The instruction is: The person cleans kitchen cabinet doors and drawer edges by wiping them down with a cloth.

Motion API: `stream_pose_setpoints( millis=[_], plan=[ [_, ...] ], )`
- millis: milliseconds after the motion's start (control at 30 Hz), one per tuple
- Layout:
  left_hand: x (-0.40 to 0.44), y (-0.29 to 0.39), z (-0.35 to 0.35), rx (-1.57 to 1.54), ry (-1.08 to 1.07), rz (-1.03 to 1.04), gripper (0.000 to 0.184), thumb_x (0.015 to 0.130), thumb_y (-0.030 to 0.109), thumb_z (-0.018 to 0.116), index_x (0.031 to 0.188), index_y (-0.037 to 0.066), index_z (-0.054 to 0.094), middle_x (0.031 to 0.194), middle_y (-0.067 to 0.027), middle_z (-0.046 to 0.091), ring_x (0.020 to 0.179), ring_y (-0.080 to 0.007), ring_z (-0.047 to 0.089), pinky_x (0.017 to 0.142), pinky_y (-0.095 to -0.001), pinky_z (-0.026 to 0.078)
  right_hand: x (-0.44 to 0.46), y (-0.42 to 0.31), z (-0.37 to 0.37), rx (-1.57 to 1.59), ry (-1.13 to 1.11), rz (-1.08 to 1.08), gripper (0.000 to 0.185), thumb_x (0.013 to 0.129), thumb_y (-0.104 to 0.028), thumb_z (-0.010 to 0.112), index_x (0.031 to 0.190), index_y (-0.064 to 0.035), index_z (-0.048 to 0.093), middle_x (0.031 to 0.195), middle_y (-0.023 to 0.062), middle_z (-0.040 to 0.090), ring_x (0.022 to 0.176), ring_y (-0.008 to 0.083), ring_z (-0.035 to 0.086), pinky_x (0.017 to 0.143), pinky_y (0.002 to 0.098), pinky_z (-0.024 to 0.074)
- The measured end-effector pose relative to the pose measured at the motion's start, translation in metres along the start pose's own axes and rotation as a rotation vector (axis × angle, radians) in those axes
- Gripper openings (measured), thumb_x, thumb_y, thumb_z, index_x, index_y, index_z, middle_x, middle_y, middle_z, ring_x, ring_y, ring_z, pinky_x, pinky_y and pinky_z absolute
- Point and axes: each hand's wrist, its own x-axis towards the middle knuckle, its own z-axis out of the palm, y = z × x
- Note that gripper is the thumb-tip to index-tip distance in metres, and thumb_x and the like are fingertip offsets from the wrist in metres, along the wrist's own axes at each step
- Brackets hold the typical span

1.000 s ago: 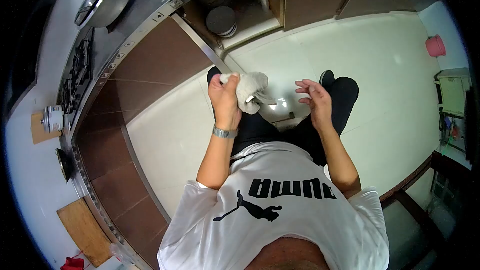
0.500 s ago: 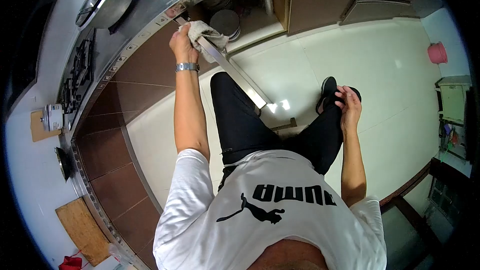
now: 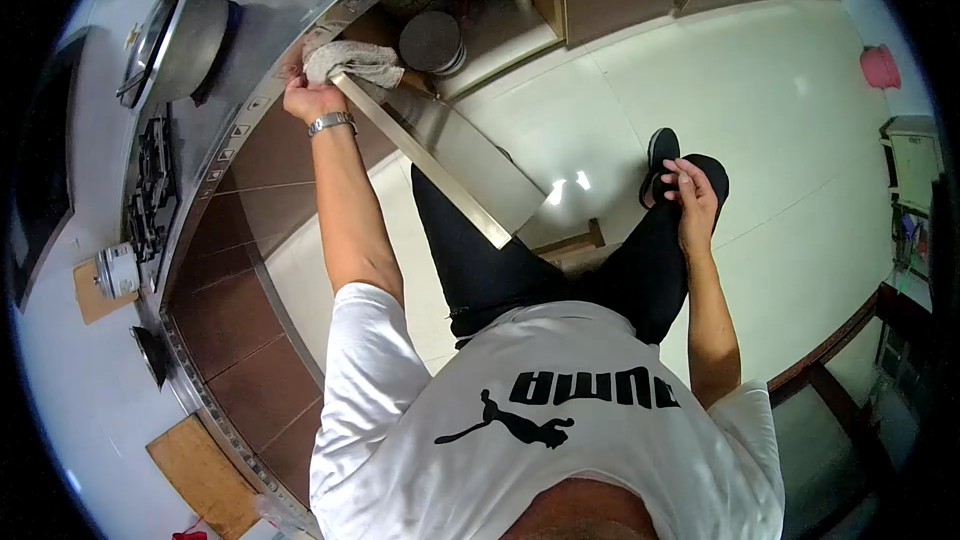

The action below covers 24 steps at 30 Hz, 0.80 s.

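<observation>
My left hand (image 3: pixel 312 98), with a metal watch at the wrist, is closed on a pale grey cloth (image 3: pixel 352 62). The cloth lies against the top end of an open cabinet door (image 3: pixel 430 162), close to the counter's front edge. The door's lower end reaches over my left thigh. My right hand (image 3: pixel 693 190) holds nothing and is held near my right knee, with its fingers apart and slightly bent.
Inside the open cabinet stands a dark round container (image 3: pixel 432 42). On the counter are a large pot (image 3: pixel 190 35), a gas stove (image 3: pixel 152 185), a small white pot (image 3: pixel 118 270) and a wooden board (image 3: pixel 205 475). A pink bucket (image 3: pixel 880 67) is at the far right.
My left hand has carried the cloth up and left to the door's top end. The door has swung further out towards me. My right hand has moved right, to my knee.
</observation>
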Motion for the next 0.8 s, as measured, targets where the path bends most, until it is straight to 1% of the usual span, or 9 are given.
stream_pose_setpoints(
  millis=[67,233,300,433,467,533,600,633,800],
  plan=[
    [0.018,-0.006,-0.008,-0.034,0.043,0.048,0.043,0.081,0.022,0.031,0.108,-0.004,0.052,0.116,-0.0202,0.055,0.112,-0.0323,0.052,0.096,-0.0453,0.042,0.0,0.001,0.001,-0.026,-0.026,-0.021,0.029,0.094,-0.018,0.05,0.115,0.0,0.055,0.108,0.0088,0.062,0.088,0.0127,0.058,0.072,0.024,0.0466],
    [0.042,-0.003,-0.019,-0.039,0.009,0.064,0.053,0.085,0.027,0.025,0.121,-0.007,0.047,0.124,-0.0225,0.05,0.119,-0.0375,0.045,0.099,-0.0469,0.04,-0.002,0.005,0.002,-0.08,-0.043,-0.012,0.027,0.093,-0.015,0.051,0.115,0.0005,0.054,0.107,0.0085,0.062,0.087,0.012,0.057,0.073,0.0242,0.0457],
    [0.047,0.002,-0.022,-0.121,0.032,-0.004,0.049,0.081,0.025,0.036,0.113,-0.007,0.053,0.118,-0.0236,0.054,0.112,-0.0367,0.051,0.1,-0.048,0.038,-0.002,0.007,0.004,-0.09,-0.048,-0.005,0.027,0.092,-0.013,0.051,0.115,0.0005,0.054,0.107,0.0083,0.062,0.087,0.0117,0.057,0.074,0.0242,0.0455],
    [0.03,0.011,-0.02,0.005,-0.073,-0.016,0.052,0.08,0.026,0.038,0.118,-0.007,0.051,0.122,-0.0246,0.052,0.114,-0.0377,0.049,0.101,-0.0485,0.037,-0.001,0.006,0.009,-0.138,-0.069,-0.013,0.026,0.091,-0.011,0.052,0.115,0.0006,0.054,0.107,0.007,0.062,0.087,0.0103,0.056,0.076,0.024,0.0446],
    [0.061,0.006,-0.051,0.423,-0.407,0.308,0.05,0.085,0.027,0.034,0.12,-0.005,0.05,0.125,-0.0215,0.051,0.117,-0.0336,0.048,0.104,-0.0453,0.032,0.0,0.006,0.01,-0.16,-0.077,-0.015,0.026,0.091,-0.01,0.052,0.115,0.0006,0.055,0.106,0.0064,0.062,0.087,0.0102,0.055,0.077,0.0243,0.0443],
    [0.047,0.01,-0.042,0.842,-0.738,0.632,0.05,0.09,0.029,0.031,0.123,-0.003,0.05,0.129,-0.0184,0.049,0.121,-0.0294,0.046,0.107,-0.0422,0.028,0.001,0.011,0.01,-0.161,-0.093,-0.041,0.026,0.091,-0.01,0.052,0.114,0.0002,0.055,0.106,0.0058,0.062,0.087,0.0102,0.055,0.078,0.0246,0.0439],
    [-0.002,0.02,-0.002,-0.023,-0.175,-0.179,0.049,0.091,0.035,0.032,0.123,0.003,0.053,0.127,-0.0158,0.052,0.119,-0.0218,0.049,0.106,-0.0404,0.028,0.003,0.017,0.01,-0.162,-0.108,-0.07,0.026,0.09,-0.01,0.053,0.114,-0.0001,0.056,0.106,0.0052,0.062,0.086,0.0102,0.054,0.078,0.0249,0.0435],
    [-0.01,0.02,0.001,-0.154,-0.09,-0.235,0.054,0.09,0.039,0.03,0.124,0.001,0.05,0.128,-0.0165,0.05,0.12,-0.023,0.048,0.106,-0.0406,0.028,0.002,0.019,0.01,-0.184,-0.103,-0.075,0.026,0.09,-0.01,0.053,0.114,-0.0003,0.056,0.105,0.0053,0.062,0.086,0.0103,0.054,0.079,0.025,0.0433],
    [-0.03,0.018,-0.028,-0.263,-0.341,-0.369,0.081,0.085,0.06,0.02,0.128,-0.007,0.037,0.133,-0.0202,0.043,0.124,-0.0295,0.041,0.107,-0.0419,0.025,-0.005,0.013,0.009,-0.252,-0.107,-0.089,0.026,0.089,-0.01,0.055,0.113,-0.0003,0.057,0.105,0.0054,0.063,0.087,0.0099,0.054,0.079,0.0245,0.0431]
  ],
)
